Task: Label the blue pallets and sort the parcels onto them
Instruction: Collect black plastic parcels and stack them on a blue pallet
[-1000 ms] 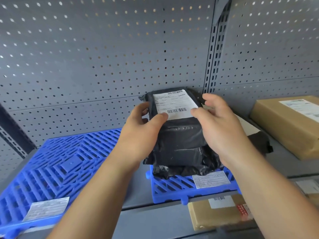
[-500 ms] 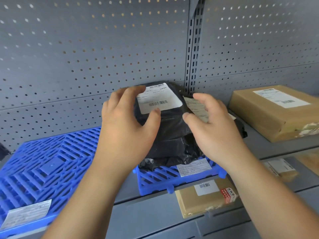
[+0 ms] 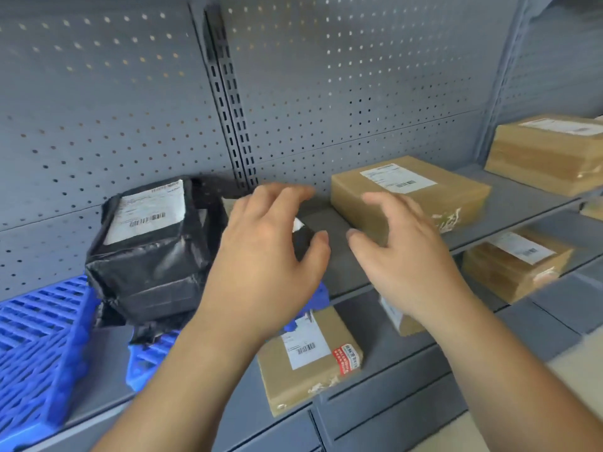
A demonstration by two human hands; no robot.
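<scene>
Item one: our left hand, held over the shelf just right of the black parcel, thumb and fingers spread wide and lightly curved, holding nothing and not touching the parcel. Item two: our right hand, also spread with fingers loosely bent, empty. It sits in front of the near left corner of a brown cardboard box, and we cannot tell whether the fingertips touch the box. The two thumbs point toward each other with a gap of bare shelf between them. Item three: the black parcel, a bulky plastic-wrapped block with a white barcode label on top, resting on a small blue pallet whose near edge shows under it. Item four: a larger blue pallet at the near left, just beside the parcel. Item five: a dark flat thing with a white corner, glimpsed between our left thumb and fingers, too hidden to identify. Item six: a second labelled brown box at the far right. Item seven, lower shelf: a brown box with a white label and red sticker below our left wrist, and another brown box to the right. Backing: a grey perforated panel.
</scene>
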